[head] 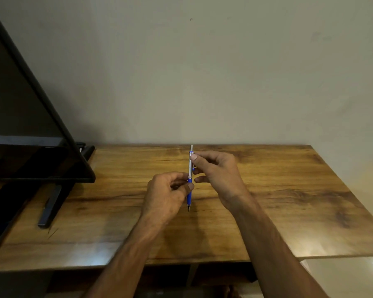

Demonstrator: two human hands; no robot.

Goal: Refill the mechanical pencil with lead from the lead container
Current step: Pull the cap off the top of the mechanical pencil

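The mechanical pencil (190, 179) stands nearly upright above the wooden surface (278, 190), tip pointing down toward the person and cap end pointing up and away. The left hand (168, 196) has its fingers (190, 186) closed around the blue grip section, low on the barrel. The right hand (217, 171) sits just beside the upper silver part, its fingers (193, 157) pinched against the barrel near the clip, right below the cap end. So the long axis runs straight up from the left fingers to the right fingers, and the cap lies immediately above the right fingertips (that hand is plainly the nearer one to it). The likely next move is pulling the cap upward along that axis. No lead container shows anywhere on the surface; whether one is tucked in a palm I cannot tell.
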